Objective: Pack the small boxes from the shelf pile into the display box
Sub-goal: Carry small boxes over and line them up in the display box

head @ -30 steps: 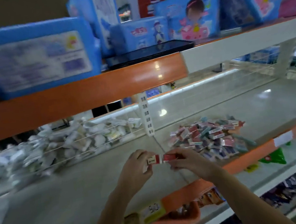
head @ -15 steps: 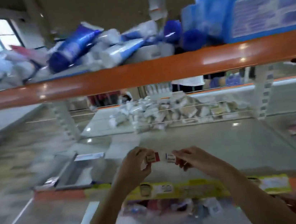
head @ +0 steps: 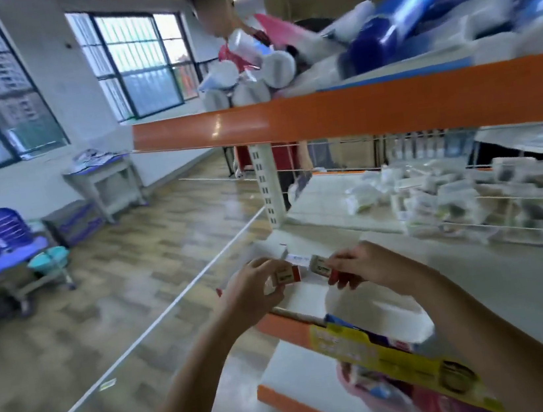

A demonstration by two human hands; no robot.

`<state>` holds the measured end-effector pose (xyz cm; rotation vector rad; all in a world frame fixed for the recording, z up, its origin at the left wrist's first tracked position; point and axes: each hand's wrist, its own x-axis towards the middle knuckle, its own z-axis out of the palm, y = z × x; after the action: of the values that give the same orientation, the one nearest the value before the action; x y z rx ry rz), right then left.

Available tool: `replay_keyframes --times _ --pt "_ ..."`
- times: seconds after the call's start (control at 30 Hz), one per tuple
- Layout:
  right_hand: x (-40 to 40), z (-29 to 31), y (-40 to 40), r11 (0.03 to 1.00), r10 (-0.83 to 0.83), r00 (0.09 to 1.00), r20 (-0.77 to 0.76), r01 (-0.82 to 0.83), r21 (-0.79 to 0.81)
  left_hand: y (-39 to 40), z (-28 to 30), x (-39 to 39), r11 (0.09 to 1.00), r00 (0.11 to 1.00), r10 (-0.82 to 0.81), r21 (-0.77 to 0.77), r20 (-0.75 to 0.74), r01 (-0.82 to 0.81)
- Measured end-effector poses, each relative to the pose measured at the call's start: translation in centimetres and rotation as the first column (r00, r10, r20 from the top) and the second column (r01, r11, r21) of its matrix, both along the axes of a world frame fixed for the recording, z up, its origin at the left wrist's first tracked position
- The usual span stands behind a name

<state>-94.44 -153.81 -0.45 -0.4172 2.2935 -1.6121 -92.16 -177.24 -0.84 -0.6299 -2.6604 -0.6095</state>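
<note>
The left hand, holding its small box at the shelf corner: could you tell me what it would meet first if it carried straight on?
Probably the display box lying on the shelf just beyond the left hand and its small box. Blur leaves the gap between them unclear.

left hand (head: 257, 289) box (head: 286, 274) left of right hand (head: 368, 267) box (head: 323, 265) | both above shelf (head: 478, 268) end

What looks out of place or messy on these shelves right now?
The tubes on the top shelf lie in a loose heap, some caps poking past its end. The white packets behind the wire rail are jumbled too. The two small boxes, in the left hand and right hand, look intact.
</note>
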Motion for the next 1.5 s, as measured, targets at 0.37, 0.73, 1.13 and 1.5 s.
replay_keyframes --times 0.37,0.73,1.13,1.5 --pt "-9.6 -0.7 -9.7 0.962 0.069 0.998 0.007 -0.069 0.264 -8.6 -1.4 -8.5 0.998 0.994 0.053 -0.042 0.096 -0.049" --pt "-13.5 -2.4 -15.1 0.86 0.09 0.995 -0.032 -0.061 0.507 -14.3 -3.3 -15.4 0.983 0.979 -0.181 -0.014 0.092 0.183" --pt "-14.7 -4.4 -20.1 0.728 -0.062 0.998 -0.008 0.051 0.684 -17.4 -5.6 -21.4 0.923 0.918 -0.381 -0.009 0.111 0.384" --pt "-13.9 -4.6 -21.1 0.732 -0.121 0.993 -0.005 0.092 0.675 -17.7 -6.6 -22.3 0.877 0.872 -0.481 0.053 0.084 0.478"
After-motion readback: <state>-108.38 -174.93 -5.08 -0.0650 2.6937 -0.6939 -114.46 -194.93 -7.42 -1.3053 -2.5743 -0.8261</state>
